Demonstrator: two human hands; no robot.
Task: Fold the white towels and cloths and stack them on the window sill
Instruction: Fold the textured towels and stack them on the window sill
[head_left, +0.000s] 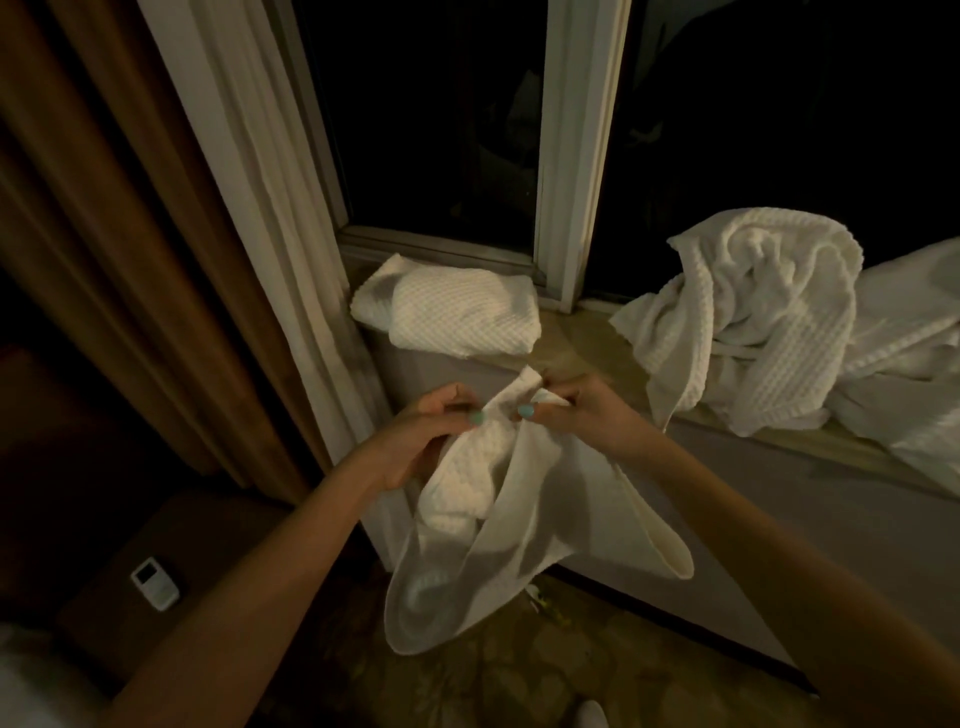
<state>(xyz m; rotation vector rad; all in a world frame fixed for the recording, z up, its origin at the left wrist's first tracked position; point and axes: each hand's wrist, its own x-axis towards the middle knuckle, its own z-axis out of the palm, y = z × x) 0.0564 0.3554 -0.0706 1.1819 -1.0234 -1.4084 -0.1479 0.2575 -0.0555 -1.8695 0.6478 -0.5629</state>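
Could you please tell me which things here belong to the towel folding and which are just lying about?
Job: left hand, right hand, held cloth, folded towel, crumpled towels, window sill.
Lying about: small white device, brown curtain.

Before you, a window (441, 130) with two dark panes, divided by a white mullion (576, 156). At your left hang a brown curtain (104, 234) and, just beside it, a sheer white curtain (260, 182). Below the window, a grey wall (779, 519) meets patterned carpet (519, 686). Lower left: a dark side table (171, 530) bearing a small white device (155, 583). Light is dim and warm.
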